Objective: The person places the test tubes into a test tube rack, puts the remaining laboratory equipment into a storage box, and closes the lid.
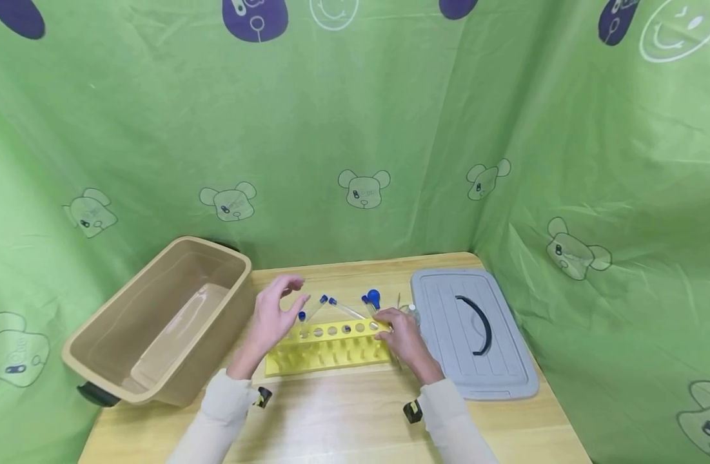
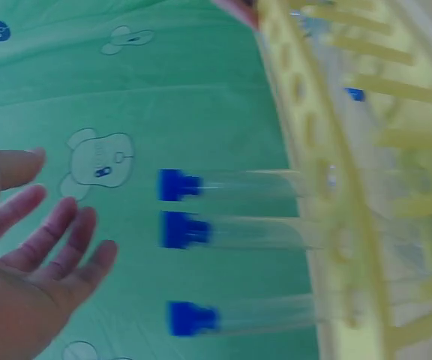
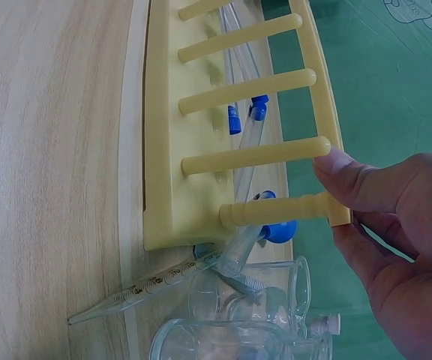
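A yellow test tube rack (image 1: 331,356) stands on the table. My right hand (image 1: 405,338) holds its right end, thumb and fingers pinching the corner of the top plate (image 3: 337,214). Over the rack's left end my left hand (image 1: 271,314) hovers with fingers spread and nothing in them. Three clear test tubes (image 2: 253,232) with blue caps stand in the rack, close to the left fingers. Behind the rack, more blue-capped test tubes (image 1: 345,310) lie loose on the table. A blue rubber bulb (image 1: 374,298) and a graduated glass pipette (image 3: 148,289) lie near the rack's right end.
Clear glass vessels (image 3: 276,300) stand beside the rack's right end. A grey lid (image 1: 447,335) with a black handle lies flat on the right. On the left is a brown plastic bin (image 1: 206,341). Green curtain (image 1: 355,129) encloses the table (image 1: 343,419).
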Demonstrator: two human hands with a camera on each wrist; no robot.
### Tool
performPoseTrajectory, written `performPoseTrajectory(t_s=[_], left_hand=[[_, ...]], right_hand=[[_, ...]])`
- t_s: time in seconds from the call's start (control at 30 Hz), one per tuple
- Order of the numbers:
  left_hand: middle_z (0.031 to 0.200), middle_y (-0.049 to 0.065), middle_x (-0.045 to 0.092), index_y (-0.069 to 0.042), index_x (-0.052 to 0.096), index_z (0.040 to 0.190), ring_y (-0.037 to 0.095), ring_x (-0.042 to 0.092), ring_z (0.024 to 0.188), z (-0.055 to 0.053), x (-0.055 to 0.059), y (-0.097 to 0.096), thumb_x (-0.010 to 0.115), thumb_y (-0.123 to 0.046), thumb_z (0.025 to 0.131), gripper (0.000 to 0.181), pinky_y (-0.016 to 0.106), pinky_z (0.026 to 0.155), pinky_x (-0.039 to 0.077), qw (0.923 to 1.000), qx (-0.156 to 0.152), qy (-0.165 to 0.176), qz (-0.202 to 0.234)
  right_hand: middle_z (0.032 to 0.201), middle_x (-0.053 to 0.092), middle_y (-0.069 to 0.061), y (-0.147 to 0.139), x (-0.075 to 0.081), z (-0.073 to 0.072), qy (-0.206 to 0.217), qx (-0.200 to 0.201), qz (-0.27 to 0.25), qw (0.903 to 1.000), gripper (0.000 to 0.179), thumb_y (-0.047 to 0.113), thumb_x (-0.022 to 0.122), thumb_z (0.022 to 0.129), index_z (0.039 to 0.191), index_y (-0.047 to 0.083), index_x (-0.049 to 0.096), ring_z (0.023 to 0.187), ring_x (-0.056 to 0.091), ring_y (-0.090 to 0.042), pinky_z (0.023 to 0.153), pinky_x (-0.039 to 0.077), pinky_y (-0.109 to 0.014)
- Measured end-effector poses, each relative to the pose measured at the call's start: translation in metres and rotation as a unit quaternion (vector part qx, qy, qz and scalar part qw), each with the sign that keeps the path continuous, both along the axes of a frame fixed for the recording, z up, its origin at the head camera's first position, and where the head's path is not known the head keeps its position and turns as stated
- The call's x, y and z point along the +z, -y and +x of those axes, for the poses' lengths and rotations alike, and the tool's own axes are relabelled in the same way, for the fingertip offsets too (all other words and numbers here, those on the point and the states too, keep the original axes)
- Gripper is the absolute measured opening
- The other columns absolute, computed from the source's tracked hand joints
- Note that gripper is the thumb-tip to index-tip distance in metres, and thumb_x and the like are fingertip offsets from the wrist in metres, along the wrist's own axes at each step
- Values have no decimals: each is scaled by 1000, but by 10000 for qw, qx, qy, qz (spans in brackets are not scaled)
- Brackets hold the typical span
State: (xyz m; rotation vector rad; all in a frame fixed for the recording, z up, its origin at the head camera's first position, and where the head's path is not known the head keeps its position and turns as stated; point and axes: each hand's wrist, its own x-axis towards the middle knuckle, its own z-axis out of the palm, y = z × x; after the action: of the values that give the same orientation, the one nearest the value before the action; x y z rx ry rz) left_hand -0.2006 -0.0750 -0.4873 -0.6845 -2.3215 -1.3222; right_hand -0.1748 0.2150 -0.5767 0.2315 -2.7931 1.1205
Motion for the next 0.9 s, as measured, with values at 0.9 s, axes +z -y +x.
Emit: performPoseTrajectory(t_s=[0.9], left_hand=[[128,20,66,5,62,129,35,64,113,-61,14,-89,77,-5,87,46,45,100,55,9098,182,3070,-2787]], right_hand=[[122,71,-17,-5,-4,0,-78,39,-47,10000,44,-2,87,74,116,0,74,111,68,-36,96,58,-46]])
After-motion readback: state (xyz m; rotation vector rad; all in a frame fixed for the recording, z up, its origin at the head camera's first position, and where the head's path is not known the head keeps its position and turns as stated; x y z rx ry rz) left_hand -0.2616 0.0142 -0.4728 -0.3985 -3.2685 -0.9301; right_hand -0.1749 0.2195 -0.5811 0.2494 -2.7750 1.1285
